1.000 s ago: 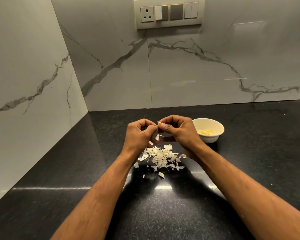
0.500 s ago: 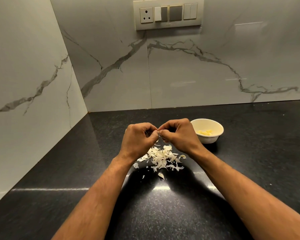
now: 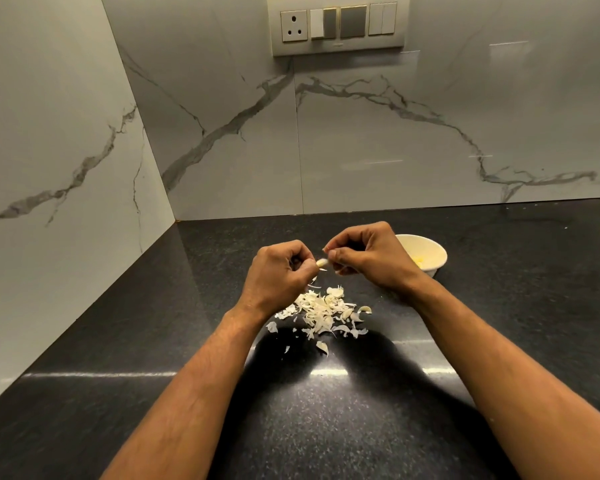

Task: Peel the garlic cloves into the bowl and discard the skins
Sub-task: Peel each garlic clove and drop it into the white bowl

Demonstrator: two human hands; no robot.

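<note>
Two curled hands — left hand fingers pinching pale garlic clove, right hand fingers pinching its papery skin.

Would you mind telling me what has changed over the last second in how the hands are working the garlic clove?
The hands, knuckle to knuckle half a second ago, have drawn slightly apart. The left hand now holds the garlic clove, whose tip shows beyond its fingers, while the right hand pinches at that tip. The pile of skins and the bowl have stayed put.
</note>
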